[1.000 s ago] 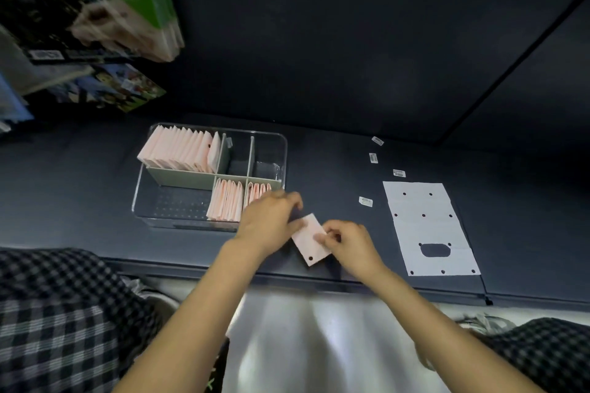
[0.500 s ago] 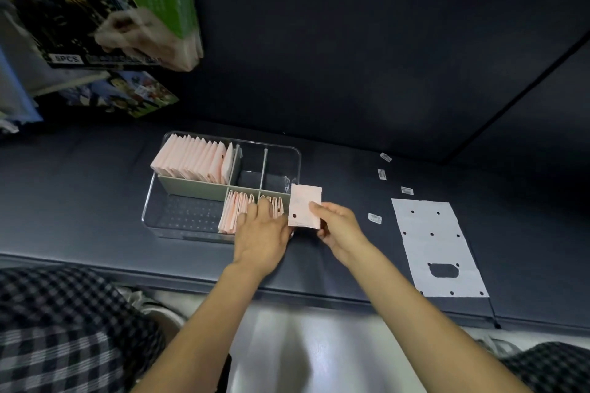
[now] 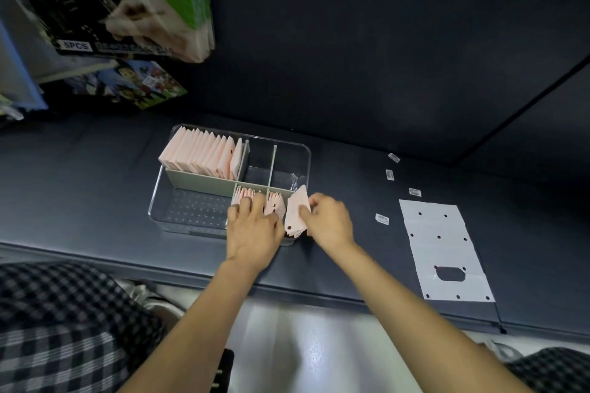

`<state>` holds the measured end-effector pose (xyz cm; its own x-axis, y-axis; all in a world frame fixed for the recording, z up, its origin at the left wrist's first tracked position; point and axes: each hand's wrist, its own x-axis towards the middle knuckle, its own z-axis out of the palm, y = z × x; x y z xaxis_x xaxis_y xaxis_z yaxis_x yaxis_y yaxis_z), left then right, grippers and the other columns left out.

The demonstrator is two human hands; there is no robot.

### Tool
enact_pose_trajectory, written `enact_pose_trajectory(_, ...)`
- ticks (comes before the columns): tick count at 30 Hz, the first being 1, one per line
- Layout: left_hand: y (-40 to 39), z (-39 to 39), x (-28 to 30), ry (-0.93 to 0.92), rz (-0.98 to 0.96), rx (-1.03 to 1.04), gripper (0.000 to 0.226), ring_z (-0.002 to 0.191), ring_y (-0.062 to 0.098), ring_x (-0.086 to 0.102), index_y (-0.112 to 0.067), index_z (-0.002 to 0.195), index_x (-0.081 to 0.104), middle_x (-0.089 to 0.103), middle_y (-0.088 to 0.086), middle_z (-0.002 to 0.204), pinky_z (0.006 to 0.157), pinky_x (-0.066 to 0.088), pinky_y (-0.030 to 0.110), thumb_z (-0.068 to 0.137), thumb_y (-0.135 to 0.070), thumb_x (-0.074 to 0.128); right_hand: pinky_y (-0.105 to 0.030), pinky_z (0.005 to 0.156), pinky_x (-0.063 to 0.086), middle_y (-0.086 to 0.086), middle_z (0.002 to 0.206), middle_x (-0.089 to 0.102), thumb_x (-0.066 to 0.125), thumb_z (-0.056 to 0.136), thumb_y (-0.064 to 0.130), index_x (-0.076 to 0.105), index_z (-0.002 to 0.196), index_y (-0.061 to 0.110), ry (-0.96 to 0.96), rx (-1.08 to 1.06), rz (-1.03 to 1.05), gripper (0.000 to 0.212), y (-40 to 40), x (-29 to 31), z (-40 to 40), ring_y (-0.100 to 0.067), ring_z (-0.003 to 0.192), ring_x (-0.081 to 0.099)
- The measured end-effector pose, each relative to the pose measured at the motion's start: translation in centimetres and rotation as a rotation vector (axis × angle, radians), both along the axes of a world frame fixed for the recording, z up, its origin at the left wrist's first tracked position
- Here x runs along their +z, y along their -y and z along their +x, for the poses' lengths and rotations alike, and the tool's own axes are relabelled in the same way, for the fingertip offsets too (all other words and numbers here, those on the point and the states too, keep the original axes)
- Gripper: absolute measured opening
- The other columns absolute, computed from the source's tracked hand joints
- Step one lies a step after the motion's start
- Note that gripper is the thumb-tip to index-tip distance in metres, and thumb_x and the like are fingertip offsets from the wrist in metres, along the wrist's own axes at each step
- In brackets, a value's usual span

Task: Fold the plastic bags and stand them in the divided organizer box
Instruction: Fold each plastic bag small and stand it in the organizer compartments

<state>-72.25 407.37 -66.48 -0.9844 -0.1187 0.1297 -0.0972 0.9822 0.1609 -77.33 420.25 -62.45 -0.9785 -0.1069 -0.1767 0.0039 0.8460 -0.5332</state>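
A clear organizer box (image 3: 166,198) with grey-green dividers sits on the dark mat. Its back left compartment holds a row of folded pink bags (image 3: 199,155), standing upright. More folded bags (image 3: 275,206) stand in the front right compartments. My right hand (image 3: 329,220) pinches a folded pink bag (image 3: 296,212) and holds it tilted over the box's front right corner. My left hand (image 3: 252,225) lies flat, fingers spread, pressing on the standing bags in the front compartments.
One flat white bag (image 3: 442,246) with black dots and a handle cut-out lies on the mat to the right. Several small stickers (image 3: 381,219) are scattered between it and the box. Product packages (image 3: 105,9) lean at the upper left. My checked trouser legs flank the floor below.
The folded bag went from lying on the mat, up into my right hand, then over to the box's front right corner. My left hand moved onto the standing bags.
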Motion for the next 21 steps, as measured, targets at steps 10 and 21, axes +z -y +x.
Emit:
enact_pose_trajectory(10, -0.2, 0.6, -0.6, -0.082, 0.132, 0.057, 0.019, 0.088, 0.031, 0.049, -0.015, 0.072, 0.071, 0.055, 0.009, 0.098, 0.074, 0.034, 0.041, 0.082, -0.030, 0.064, -0.031, 0.065, 0.041, -0.013, 0.096, 0.068, 0.043, 0.092, 0.021, 0.063, 0.094, 0.007, -0.005, 0.084, 0.358, 0.025, 3.3, -0.5, 0.4, -0.034, 0.091, 0.063)
enact_pose_trajectory(21, -1.2, 1.6, -0.2, -0.174, 0.396, 0.157, 0.010, 0.089, 0.031, 0.050, -0.015, 0.081, 0.068, 0.054, 0.009, 0.095, 0.077, 0.036, 0.040, 0.074, -0.020, 0.074, -0.028, 0.069, 0.044, -0.001, 0.052, 0.059, 0.033, 0.098, 0.039, 0.058, 0.077, 0.013, 0.431, 0.001, 0.084, 0.042, 3.7, -0.6, -0.4, -0.020, 0.068, 0.061)
